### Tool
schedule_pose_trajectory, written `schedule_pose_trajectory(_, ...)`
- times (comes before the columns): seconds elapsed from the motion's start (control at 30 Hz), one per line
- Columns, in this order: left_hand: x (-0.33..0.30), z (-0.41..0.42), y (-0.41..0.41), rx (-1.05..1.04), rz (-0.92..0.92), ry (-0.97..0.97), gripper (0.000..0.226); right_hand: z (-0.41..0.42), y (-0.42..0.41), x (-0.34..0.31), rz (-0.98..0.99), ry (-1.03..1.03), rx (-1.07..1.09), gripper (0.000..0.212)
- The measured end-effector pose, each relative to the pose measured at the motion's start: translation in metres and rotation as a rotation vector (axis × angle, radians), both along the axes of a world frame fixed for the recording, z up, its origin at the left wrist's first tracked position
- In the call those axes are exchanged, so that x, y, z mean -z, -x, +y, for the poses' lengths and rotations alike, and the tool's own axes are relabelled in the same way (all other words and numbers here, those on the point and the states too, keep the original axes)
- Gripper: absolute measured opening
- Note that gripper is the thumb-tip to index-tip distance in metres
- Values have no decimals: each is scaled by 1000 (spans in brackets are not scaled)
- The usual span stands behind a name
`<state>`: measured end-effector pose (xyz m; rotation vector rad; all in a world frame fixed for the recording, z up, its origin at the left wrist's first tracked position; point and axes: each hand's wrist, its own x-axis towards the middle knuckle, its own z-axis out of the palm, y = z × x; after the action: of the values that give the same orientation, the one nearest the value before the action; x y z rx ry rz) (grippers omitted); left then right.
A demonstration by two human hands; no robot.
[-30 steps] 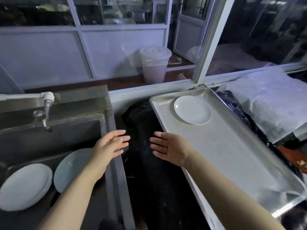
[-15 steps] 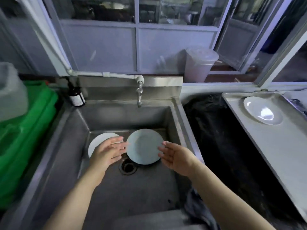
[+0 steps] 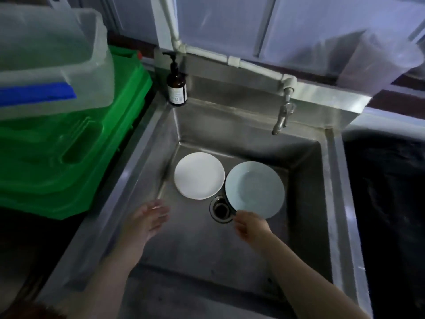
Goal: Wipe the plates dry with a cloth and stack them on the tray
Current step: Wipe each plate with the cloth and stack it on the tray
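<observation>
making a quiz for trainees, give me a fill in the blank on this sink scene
1. Two plates lie in the ____: a white plate and a pale blue plate.
2. The drain is partly covered by the ____ plate.
3. The right hand reaches the near edge of the ____ plate.
4. The left hand holds ____.

Missing: sink; pale blue; pale blue; nothing

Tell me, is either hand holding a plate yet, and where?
Not clearly. The left hand is open and holds nothing. The right hand is at the near rim of the bluish plate; blur hides whether it grips.
</observation>
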<state>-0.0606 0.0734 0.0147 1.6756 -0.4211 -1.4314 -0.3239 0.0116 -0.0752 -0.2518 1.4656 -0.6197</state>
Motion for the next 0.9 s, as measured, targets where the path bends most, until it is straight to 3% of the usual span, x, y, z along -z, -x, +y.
schedule_pose_trajectory(0.17, 35, 6, -7, 3, -37, -125, 29, -25, -2, 62, 151, -97, -174, 33)
schedule_pose_trajectory(0.27, 49, 12, -6, -48, -32, -169, 30, -43, -14, 90, 175, -145, -235, 18)
schedule_pose_trajectory(0.63, 84, 31, -2, -298, 37, -297, 23, -107, -79, 129, 255, -219, -87, 24)
schedule_pose_trajectory(0.9, 84, 28, 1, -269, 19, -312, 22, -124, -87, 134, 250, -257, -100, 22)
